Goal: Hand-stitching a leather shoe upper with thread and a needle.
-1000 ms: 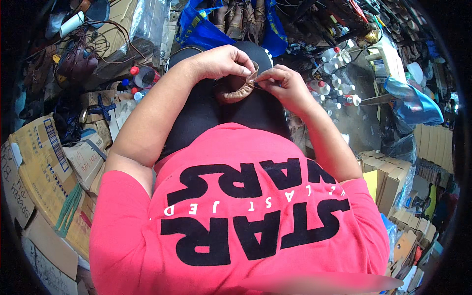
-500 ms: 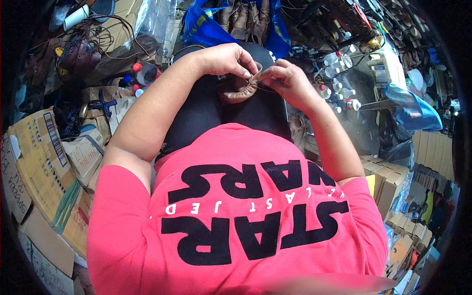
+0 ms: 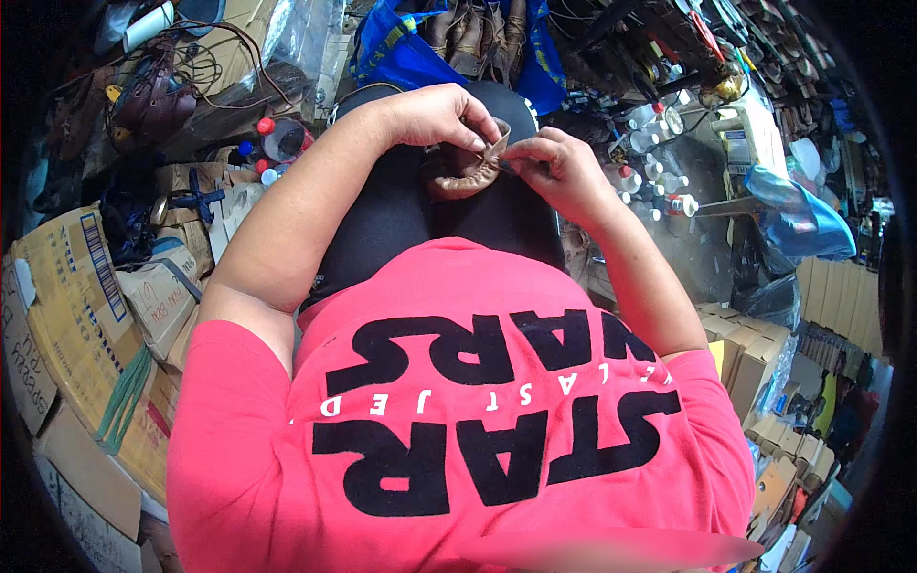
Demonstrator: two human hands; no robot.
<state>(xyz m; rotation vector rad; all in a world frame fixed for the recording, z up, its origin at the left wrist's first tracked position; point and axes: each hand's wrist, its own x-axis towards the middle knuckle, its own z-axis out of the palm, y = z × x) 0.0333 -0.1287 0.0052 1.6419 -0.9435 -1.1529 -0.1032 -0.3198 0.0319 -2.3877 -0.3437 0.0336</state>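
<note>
Leather (image 3: 465,183) sits over the lap (image 3: 382,215) at twelve o'clock, its edge pinched in the left hand (image 3: 447,116); the right hand (image 3: 565,172), at its three o'clock, bends its fingers, grip unclear.

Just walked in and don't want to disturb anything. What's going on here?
A person in a pink shirt is handling a wrinkled brown piece, perhaps leather, over their lap. The left hand pinches its upper edge. The right hand is at its right side; whether it grips anything is too small to tell. Beyond the lap, a blue bag holds brown, shoe-like things.
</note>
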